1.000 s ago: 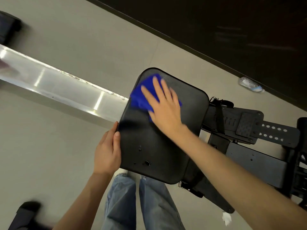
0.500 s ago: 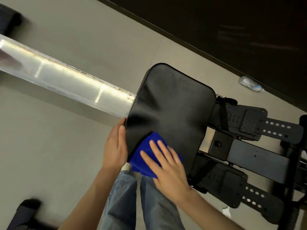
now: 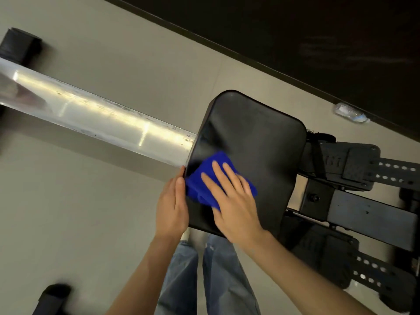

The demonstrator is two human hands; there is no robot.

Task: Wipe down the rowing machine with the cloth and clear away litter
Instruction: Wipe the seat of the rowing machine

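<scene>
The rowing machine's black padded seat (image 3: 254,142) sits on a shiny metal rail (image 3: 95,114) that runs off to the left. A blue cloth (image 3: 204,176) lies on the seat's near left part. My right hand (image 3: 234,201) presses flat on the cloth with fingers spread. My left hand (image 3: 172,203) grips the seat's left edge, thumb on top. Black footrests with straps (image 3: 354,164) lie to the right of the seat. A crumpled plastic bottle (image 3: 350,113) lies on the floor at the dark wall's base.
Grey floor (image 3: 68,212) surrounds the machine. A dark wall (image 3: 295,30) runs along the top right. The rail's black end foot (image 3: 20,47) is at far left. My jeans-clad legs (image 3: 204,276) stand below the seat. A dark shoe-like shape (image 3: 52,296) is at bottom left.
My right hand slid the cloth from the seat's far left corner down to the near edge, then back up a little over the left part. The left hand stayed on the seat's edge.
</scene>
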